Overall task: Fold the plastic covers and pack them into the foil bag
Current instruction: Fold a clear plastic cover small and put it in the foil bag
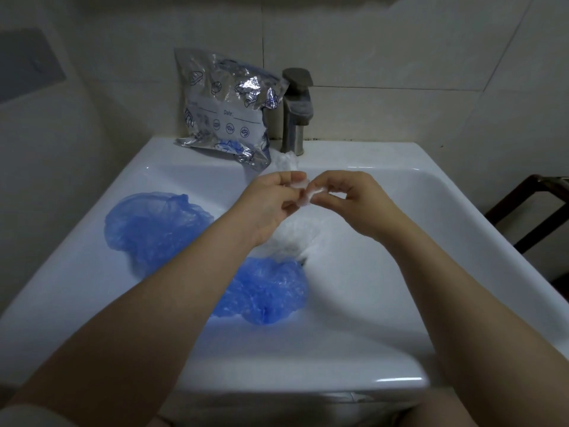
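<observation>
My bare forearms reach out over the white ceramic sink (363, 349). My left hand (264, 201) and right hand (354, 198) meet above the basin, both pinching a thin clear plastic cover (303, 194) that hangs down between them. Under my left arm a crumpled blue plastic cover (268, 291) lies in the basin, and a second, spread blue plastic cover (154, 226) lies to its left. The printed silver foil bag (228, 109) (blue plastic shows inside) leans on the tiled wall (400, 41), beside the grey metal tap (297, 109).
</observation>
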Demonstrator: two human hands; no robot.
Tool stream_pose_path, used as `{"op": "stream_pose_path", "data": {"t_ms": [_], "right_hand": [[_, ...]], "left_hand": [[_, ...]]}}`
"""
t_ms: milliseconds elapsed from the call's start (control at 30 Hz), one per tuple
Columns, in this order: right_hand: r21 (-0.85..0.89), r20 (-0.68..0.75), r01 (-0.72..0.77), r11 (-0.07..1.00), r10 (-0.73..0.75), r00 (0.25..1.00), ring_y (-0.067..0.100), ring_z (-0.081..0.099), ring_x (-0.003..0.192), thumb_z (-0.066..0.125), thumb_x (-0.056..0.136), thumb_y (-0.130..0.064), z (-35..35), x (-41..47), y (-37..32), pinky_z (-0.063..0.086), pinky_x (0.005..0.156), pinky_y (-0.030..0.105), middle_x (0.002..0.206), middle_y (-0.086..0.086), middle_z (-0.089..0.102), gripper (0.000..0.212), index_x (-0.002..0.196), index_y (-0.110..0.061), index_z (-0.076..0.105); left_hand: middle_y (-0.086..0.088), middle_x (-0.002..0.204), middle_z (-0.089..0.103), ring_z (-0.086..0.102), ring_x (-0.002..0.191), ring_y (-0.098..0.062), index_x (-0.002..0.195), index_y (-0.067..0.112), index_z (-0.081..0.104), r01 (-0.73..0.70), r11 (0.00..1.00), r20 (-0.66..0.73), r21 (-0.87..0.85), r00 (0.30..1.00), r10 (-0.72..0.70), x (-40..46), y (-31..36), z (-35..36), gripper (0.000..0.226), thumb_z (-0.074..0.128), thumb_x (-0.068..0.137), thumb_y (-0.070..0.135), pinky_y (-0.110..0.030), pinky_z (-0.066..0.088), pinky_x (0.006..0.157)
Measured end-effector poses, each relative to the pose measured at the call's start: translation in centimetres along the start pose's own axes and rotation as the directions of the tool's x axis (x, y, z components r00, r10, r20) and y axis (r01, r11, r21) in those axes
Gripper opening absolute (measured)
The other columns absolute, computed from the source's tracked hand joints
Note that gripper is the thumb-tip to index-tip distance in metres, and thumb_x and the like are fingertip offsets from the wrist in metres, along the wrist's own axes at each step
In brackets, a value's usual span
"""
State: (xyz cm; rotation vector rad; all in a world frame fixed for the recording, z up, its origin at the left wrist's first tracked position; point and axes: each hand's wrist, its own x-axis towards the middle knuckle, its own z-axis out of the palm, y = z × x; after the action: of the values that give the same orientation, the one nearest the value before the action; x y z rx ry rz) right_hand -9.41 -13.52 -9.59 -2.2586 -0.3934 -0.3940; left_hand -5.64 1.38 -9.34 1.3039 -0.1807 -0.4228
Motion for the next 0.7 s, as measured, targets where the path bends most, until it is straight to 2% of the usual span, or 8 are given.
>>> {"op": "stream_pose_path", "data": {"t_ms": [67, 167, 233, 267, 367, 500, 600, 700], "right_hand": [[-0.008, 0.007, -0.066, 0.998, 0.066, 0.998, 0.015, 0.061, 0.082, 0.062, 0.088, -0.013, 0.2, 0.1, 0.2, 0.044, 0.075, 0.018, 0.088, 0.003, 0.069, 0.006, 0.089, -0.013, 0.068], [0.053, -0.066, -0.174, 0.983, 0.177, 0.982, 0.019, 0.063, 0.082, 0.065, 0.085, -0.017, 0.4, 0.2, 0.6, 0.049, 0.077, 0.031, 0.087, 0.005, 0.068, 0.003, 0.086, -0.015, 0.064], [0.130, -0.136, -0.228, 0.965, 0.245, 0.960, 0.022, 0.063, 0.081, 0.069, 0.081, -0.017, 0.7, 0.3, 0.6, 0.051, 0.078, 0.038, 0.086, 0.005, 0.068, 0.011, 0.083, -0.017, 0.059], [0.147, -0.164, -0.235, 0.961, 0.258, 0.952, 0.022, 0.062, 0.080, 0.071, 0.079, -0.016, 0.8, 0.3, 0.6, 0.051, 0.077, 0.037, 0.085, 0.004, 0.066, 0.016, 0.082, -0.018, 0.056], [0.025, -0.219, -0.154, 0.988, 0.155, 0.963, 0.010, 0.052, 0.076, 0.074, 0.077, -0.016, 0.7, 0.3, 0.4, 0.047, 0.071, 0.024, 0.093, -0.003, 0.053, 0.026, 0.084, -0.023, 0.049], [-0.080, -0.194, -0.007, 0.997, -0.009, 0.981, 0.004, 0.049, 0.088, 0.074, 0.077, -0.018, -0.6, 0.1, 0.3, 0.046, 0.076, 0.013, 0.107, -0.009, 0.044, 0.019, 0.086, -0.022, 0.058], [-0.188, -0.057, 0.038, 0.981, -0.050, 0.997, 0.000, 0.043, 0.101, 0.076, 0.076, -0.022, -1.0, 0.0, 0.3, 0.041, 0.081, 0.006, 0.124, -0.009, 0.039, 0.028, 0.099, -0.024, 0.060], [-0.243, 0.039, 0.115, 0.963, -0.108, 0.993, 0.005, 0.046, 0.105, 0.073, 0.079, -0.013, -0.5, 0.0, 0.5, 0.041, 0.082, 0.010, 0.134, -0.001, 0.040, 0.037, 0.113, -0.017, 0.060]], "left_hand": [[-0.011, 0.095, 0.065, 0.064, 0.084, -0.018, 0.093, 0.008, 0.059, 0.025, 1.000, 0.037, -0.018, 0.999, -0.024, -0.1, 0.1, 0.1, 0.018, 0.045, 0.093, -0.004, -0.025, 0.053, 0.078], [-0.010, 0.095, 0.067, 0.066, 0.087, -0.022, 0.092, 0.008, 0.061, 0.018, 1.000, 0.061, -0.011, 0.998, -0.017, -0.3, 0.1, 0.5, 0.018, 0.044, 0.096, 0.006, -0.033, 0.052, 0.088], [-0.006, 0.096, 0.067, 0.066, 0.088, -0.016, 0.094, 0.011, 0.062, -0.025, 0.996, 0.073, 0.081, 0.997, 0.019, -0.5, -0.1, 0.7, 0.013, 0.049, 0.095, 0.010, -0.028, 0.053, 0.087], [-0.005, 0.096, 0.067, 0.066, 0.087, -0.013, 0.095, 0.012, 0.063, -0.042, 0.992, 0.076, 0.123, 0.997, 0.033, -0.5, -0.1, 0.7, 0.011, 0.052, 0.094, 0.011, -0.025, 0.053, 0.085], [-0.004, 0.095, 0.066, 0.066, 0.082, -0.009, 0.097, 0.011, 0.062, -0.048, 0.991, 0.063, 0.123, 0.997, 0.040, -0.5, -0.2, 0.7, 0.011, 0.054, 0.092, 0.006, -0.020, 0.055, 0.079], [-0.007, 0.092, 0.065, 0.065, 0.079, -0.014, 0.095, 0.006, 0.059, -0.003, 0.999, 0.023, -0.053, 1.000, 0.004, -0.5, 0.0, 1.0, 0.013, 0.049, 0.092, -0.002, -0.024, 0.055, 0.076], [-0.010, 0.093, 0.065, 0.065, 0.083, -0.017, 0.100, 0.003, 0.056, 0.013, 0.993, 0.004, -0.116, 1.000, -0.013, -0.3, 0.2, 0.6, 0.017, 0.043, 0.093, -0.006, -0.025, 0.055, 0.075], [-0.012, 0.094, 0.066, 0.066, 0.085, -0.018, 0.108, 0.001, 0.055, 0.022, 0.995, 0.026, -0.100, 0.999, -0.020, -0.5, 0.2, 0.5, 0.024, 0.040, 0.093, -0.009, -0.027, 0.055, 0.078]]}}
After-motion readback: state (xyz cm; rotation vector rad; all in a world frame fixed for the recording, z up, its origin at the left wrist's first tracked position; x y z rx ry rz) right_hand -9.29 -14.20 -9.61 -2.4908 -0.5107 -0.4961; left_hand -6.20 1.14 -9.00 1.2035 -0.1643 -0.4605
